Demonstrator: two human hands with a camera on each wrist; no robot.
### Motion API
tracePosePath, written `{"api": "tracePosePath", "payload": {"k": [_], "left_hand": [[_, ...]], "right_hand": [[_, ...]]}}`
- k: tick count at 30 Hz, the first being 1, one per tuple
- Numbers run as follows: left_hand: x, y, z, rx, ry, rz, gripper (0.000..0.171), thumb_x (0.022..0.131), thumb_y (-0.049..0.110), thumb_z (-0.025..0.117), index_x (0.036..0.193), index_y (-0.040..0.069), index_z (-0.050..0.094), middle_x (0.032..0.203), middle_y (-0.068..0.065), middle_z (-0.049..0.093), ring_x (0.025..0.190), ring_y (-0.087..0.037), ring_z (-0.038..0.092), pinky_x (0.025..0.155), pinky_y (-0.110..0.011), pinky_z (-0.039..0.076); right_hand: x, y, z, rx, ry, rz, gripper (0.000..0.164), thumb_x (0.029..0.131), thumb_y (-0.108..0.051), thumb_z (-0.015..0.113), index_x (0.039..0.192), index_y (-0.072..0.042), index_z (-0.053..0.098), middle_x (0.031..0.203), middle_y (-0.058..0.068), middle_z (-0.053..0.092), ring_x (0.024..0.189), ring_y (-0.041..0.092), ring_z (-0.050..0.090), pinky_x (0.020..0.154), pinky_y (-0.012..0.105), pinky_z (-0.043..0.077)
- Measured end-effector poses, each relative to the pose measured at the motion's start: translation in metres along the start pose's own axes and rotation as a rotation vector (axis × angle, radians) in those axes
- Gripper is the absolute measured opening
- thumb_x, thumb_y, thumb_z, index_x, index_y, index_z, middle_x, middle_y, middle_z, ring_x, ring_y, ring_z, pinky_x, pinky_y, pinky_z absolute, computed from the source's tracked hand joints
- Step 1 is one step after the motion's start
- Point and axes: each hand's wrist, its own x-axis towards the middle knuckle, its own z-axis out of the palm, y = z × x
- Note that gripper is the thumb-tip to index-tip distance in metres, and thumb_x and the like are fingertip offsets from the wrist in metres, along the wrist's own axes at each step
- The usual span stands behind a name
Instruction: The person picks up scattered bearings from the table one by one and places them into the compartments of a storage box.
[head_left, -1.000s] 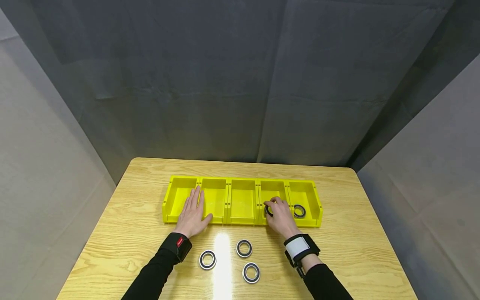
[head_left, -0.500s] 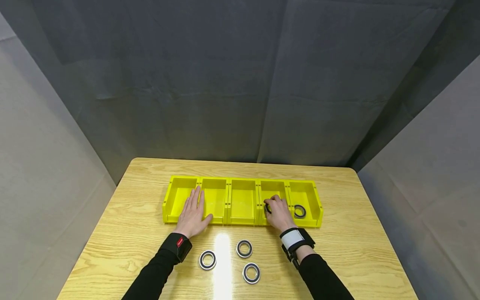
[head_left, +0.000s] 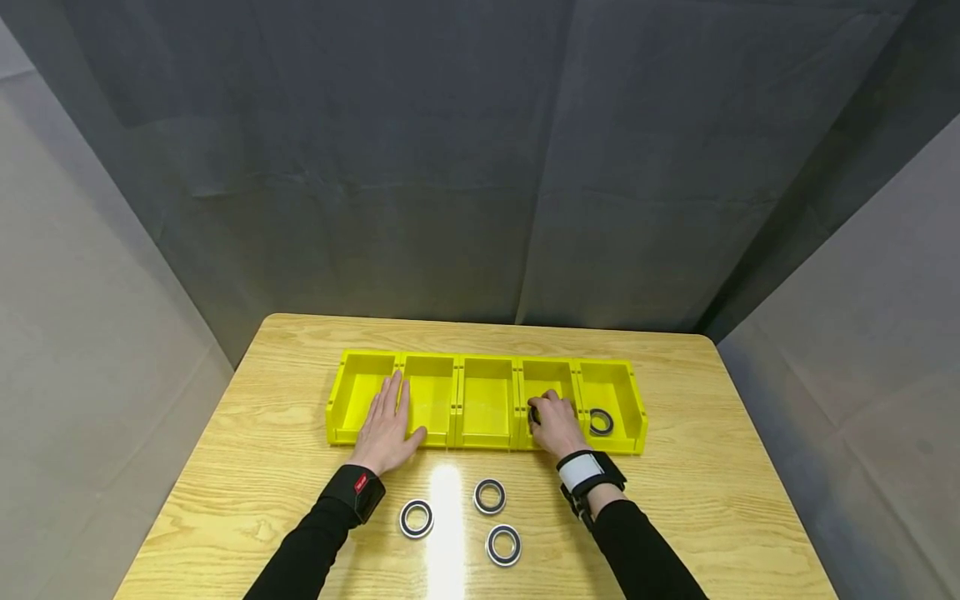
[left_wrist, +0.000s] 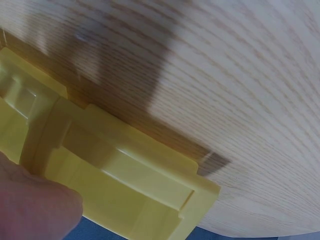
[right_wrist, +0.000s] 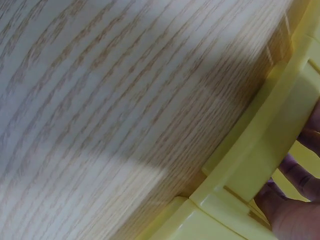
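My right hand [head_left: 558, 427] reaches into the fourth bin [head_left: 543, 372] from the left in a row of yellow bins. Its fingertips pinch a dark ring bearing [head_left: 533, 415], mostly hidden by the fingers. In the right wrist view the curled fingers [right_wrist: 299, 179] dip past the bin's front lip. Another bearing [head_left: 602, 412] lies in the rightmost bin. My left hand [head_left: 384, 429] rests with straight, spread fingers across the divider between the two leftmost bins. In the left wrist view, part of this hand [left_wrist: 37, 210] shows over the yellow rim.
Three more bearings lie on the wooden table [head_left: 247, 467] in front of the bins: one on the left [head_left: 416, 535], one at centre [head_left: 489, 512] and one nearer me [head_left: 503, 562]. Dark fabric [head_left: 375, 167] hangs behind the table, with pale panels at both sides.
My right wrist and forearm have shifted a little to the left, while the fingers stay in the fourth bin at the bearing. The left hand and the loose bearings keep their places.
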Motion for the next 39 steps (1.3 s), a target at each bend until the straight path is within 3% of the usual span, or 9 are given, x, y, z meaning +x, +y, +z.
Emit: {"api": "tracePosePath", "payload": {"k": [31,39], "left_hand": [[-0.0005,0.0023,-0.0009,-0.019,-0.007,-0.007,0.087,0.096,0.032,0.062,0.158,-0.007,0.015,0.169,-0.023,0.003,0.157,-0.042,0.006,0.128,-0.056,0.012],[-0.0015,-0.0001,0.0015,-0.019,0.018,0.008,0.088,0.094,0.032,0.064,0.157,-0.008,0.018,0.168,-0.025,0.006,0.156,-0.044,0.008,0.127,-0.058,0.015]], "right_hand": [[0.0014,-0.0012,-0.0027,-0.066,-0.053,-0.049,0.034,0.087,-0.004,0.074,0.121,0.0,0.07,0.117,0.022,0.065,0.109,0.04,0.062,0.101,0.054,0.049],[-0.0073,-0.0034,-0.0049,-0.038,0.039,-0.115,0.029,0.09,-0.005,0.072,0.118,0.002,0.07,0.121,0.023,0.065,0.116,0.043,0.06,0.103,0.054,0.05]]}}
